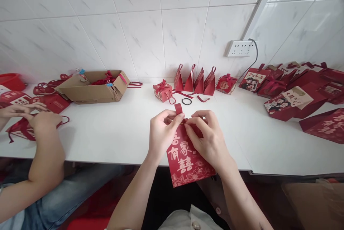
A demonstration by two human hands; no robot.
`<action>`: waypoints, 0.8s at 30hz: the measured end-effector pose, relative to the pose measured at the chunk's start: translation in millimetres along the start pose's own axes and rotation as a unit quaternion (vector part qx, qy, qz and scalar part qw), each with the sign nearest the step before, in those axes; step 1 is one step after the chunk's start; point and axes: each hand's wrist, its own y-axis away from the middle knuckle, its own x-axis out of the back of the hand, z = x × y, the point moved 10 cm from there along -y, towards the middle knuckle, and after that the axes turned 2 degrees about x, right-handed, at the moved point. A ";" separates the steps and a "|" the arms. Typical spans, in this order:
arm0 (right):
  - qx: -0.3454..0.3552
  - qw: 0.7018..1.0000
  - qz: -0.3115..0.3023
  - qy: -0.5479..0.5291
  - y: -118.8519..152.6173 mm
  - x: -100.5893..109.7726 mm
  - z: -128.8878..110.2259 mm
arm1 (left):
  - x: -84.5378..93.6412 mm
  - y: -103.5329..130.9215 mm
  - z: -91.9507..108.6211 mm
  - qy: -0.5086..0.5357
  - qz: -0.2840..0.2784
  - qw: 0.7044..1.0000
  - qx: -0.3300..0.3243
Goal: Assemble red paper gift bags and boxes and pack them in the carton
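Red box [185, 167] is held over the table's [120, 140] front edge, its neck pinched by the nearly closed left hand [164, 129], probably for steadiness, with the curled right hand's [208, 135] fingertips bunched there, exact grip hidden.

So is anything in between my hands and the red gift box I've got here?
Nothing visible. Your left hand and right hand both touch the top of the red gift box, just below its ribbon loop. The black ring lies beyond, not between.
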 end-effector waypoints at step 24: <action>-0.252 0.933 -0.038 -0.255 16.1 -1.5 50.1 | -17.8 3.3 12.7 -0.025 -0.055 0.998 -0.024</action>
